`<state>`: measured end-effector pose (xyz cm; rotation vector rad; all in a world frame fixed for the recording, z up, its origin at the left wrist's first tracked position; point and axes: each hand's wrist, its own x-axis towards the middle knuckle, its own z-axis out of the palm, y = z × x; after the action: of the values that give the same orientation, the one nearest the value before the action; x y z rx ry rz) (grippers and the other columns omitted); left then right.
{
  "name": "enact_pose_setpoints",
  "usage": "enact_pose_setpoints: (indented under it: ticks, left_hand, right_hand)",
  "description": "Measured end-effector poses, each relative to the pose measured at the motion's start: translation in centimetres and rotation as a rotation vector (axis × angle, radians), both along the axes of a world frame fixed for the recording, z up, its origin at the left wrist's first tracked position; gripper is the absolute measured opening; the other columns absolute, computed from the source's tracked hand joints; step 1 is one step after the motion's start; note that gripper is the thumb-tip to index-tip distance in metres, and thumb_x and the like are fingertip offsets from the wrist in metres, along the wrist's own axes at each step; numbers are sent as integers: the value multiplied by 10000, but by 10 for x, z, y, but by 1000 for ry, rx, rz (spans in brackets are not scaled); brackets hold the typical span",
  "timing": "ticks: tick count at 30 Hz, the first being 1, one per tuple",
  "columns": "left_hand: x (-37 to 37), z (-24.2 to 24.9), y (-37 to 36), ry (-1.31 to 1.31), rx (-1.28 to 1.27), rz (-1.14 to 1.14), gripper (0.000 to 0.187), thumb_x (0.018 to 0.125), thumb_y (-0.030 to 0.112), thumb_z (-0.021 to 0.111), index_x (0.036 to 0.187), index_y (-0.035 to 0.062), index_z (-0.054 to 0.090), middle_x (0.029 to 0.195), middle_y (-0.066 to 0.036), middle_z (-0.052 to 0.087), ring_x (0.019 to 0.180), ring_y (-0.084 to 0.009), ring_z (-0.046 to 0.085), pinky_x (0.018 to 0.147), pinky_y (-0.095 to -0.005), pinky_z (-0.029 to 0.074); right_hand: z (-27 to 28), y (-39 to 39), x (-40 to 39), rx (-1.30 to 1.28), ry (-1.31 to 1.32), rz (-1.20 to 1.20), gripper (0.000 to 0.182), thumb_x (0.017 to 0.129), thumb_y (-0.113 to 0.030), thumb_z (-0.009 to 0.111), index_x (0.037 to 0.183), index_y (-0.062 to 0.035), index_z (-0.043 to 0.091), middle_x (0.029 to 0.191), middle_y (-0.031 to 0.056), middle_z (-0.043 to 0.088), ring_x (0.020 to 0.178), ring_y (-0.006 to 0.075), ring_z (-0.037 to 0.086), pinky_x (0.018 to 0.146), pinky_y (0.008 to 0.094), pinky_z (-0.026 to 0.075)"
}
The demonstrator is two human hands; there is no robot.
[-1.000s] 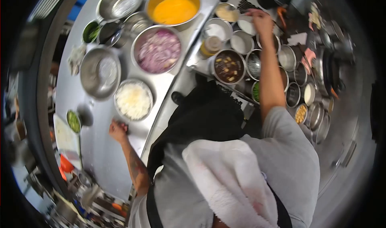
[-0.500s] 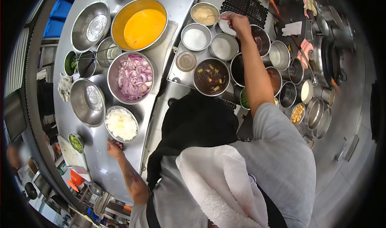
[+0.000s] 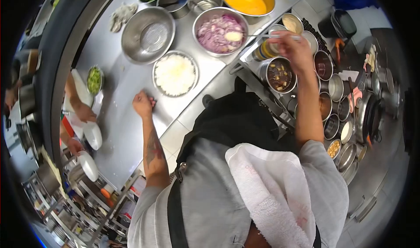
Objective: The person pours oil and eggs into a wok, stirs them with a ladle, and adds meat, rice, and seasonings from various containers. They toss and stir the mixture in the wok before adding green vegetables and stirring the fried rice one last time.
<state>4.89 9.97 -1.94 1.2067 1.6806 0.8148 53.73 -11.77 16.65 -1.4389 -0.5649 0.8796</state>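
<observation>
My left hand [image 3: 143, 103] is a closed fist resting on the steel counter [image 3: 122, 130], just in front of a steel bowl of white rice [image 3: 154, 76]. My right hand [image 3: 294, 47] is raised over the small containers and grips a long-handled spoon [image 3: 262, 36]. The spoon's head carries something pale and reaches left over the bowl of sliced red onion [image 3: 196, 27]. A round container of dark sauce with chunks [image 3: 280, 75] sits just below my right hand.
An empty steel bowl [image 3: 148, 29], a bowl of yellow liquid [image 3: 271, 5] and a small dish of chopped greens [image 3: 93, 79] stand on the counter. Several small steel pots line the right side. A co-worker's hand [image 3: 81, 112] holds white plates [image 3: 92, 135] at left.
My right hand left the far small containers and swung left with the spoon, its head now over the onion bowl. My left fist stayed on the counter. The view turned.
</observation>
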Motion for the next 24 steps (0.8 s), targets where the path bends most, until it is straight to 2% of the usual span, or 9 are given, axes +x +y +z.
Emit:
enact_pose_setpoints:
  ticks: [3,5,7,12,14,15,18,22,24]
  left_hand:
    - [2,16,-9,-18,1,-62,300,983,233,562,816,-16,563,608,-108,611,423,-155,557,389,-265,461]
    - [2,20,-7,-29,-6,-82,289,987,222,556,822,-15,562,611,-105,613,434,-156,567,408,-261,468]
    - [-1,20,-9,-35,-13,-100,279,991,211,550,828,-15,560,614,-102,614,446,-158,577,427,-258,475]
    - [0,-6,-31,-155,106,-127,269,992,212,548,843,-11,565,620,-50,572,477,-121,518,468,-281,478]
    - [0,-32,-52,-75,183,-182,254,987,204,545,856,-11,577,630,-43,557,514,-120,497,503,-299,464]
    - [16,-23,-70,226,440,-229,259,982,202,535,850,-16,586,619,-55,556,565,-154,521,551,-324,456]
    - [60,-3,-106,676,742,-319,273,952,153,501,1096,-73,554,1030,-249,577,941,-390,572,811,-463,462]
    - [67,-5,-104,779,673,-382,366,940,147,501,1216,-93,484,1208,-295,487,1085,-457,498,906,-493,423]
    - [74,6,-111,797,593,-388,400,947,170,508,1228,-111,464,1219,-296,481,1090,-459,504,917,-486,431]
  right_hand:
    - [-17,38,-74,-77,44,124,260,951,-134,512,1020,38,694,854,123,737,553,69,504,515,219,401]
    - [-23,51,-107,-160,-487,200,284,978,-186,512,1027,18,703,810,87,738,550,51,514,502,210,397]
    - [-12,36,-91,-134,-522,165,300,987,-210,514,1038,17,703,799,81,737,555,39,511,502,205,394]
    - [32,-39,7,151,-289,-146,258,992,-167,531,1061,22,692,908,112,744,582,41,508,545,204,414]
    - [40,-73,54,151,-277,-406,256,987,-147,524,1086,25,686,913,115,743,591,56,535,555,197,421]
    - [34,-94,84,114,-368,-554,252,970,-149,534,1052,22,700,898,105,745,603,62,554,569,205,439]
    - [-41,-150,177,-297,-683,-738,242,909,-170,553,943,-29,747,856,89,751,679,133,659,659,274,524]
    - [-145,-150,224,-640,-745,-593,249,882,-237,563,959,-105,760,911,154,728,917,359,694,850,436,540]
    - [-171,-139,228,-764,-806,-699,259,902,-269,583,984,-95,757,933,137,732,929,310,697,857,396,532]
